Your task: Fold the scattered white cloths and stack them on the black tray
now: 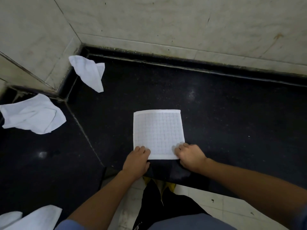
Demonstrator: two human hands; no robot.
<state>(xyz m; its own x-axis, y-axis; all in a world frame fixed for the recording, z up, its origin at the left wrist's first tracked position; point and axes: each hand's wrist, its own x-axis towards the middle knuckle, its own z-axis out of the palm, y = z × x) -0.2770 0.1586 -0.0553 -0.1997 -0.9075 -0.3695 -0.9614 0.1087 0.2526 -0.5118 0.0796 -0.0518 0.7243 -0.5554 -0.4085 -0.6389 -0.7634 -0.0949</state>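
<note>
A white waffle-patterned cloth (158,131) lies flat and square on the black stone counter (224,117). My left hand (137,161) grips its near left corner with curled fingers. My right hand (190,155) grips its near right corner the same way. A crumpled white cloth (89,73) lies in the far left corner. Another crumpled white cloth (33,114) sits at the left. More white cloth (34,218) shows at the bottom left edge. No black tray is in view.
Pale tiled walls (182,22) close the counter at the back and left. The counter's front edge (191,177) runs just below my hands, with light floor tiles (216,208) beneath.
</note>
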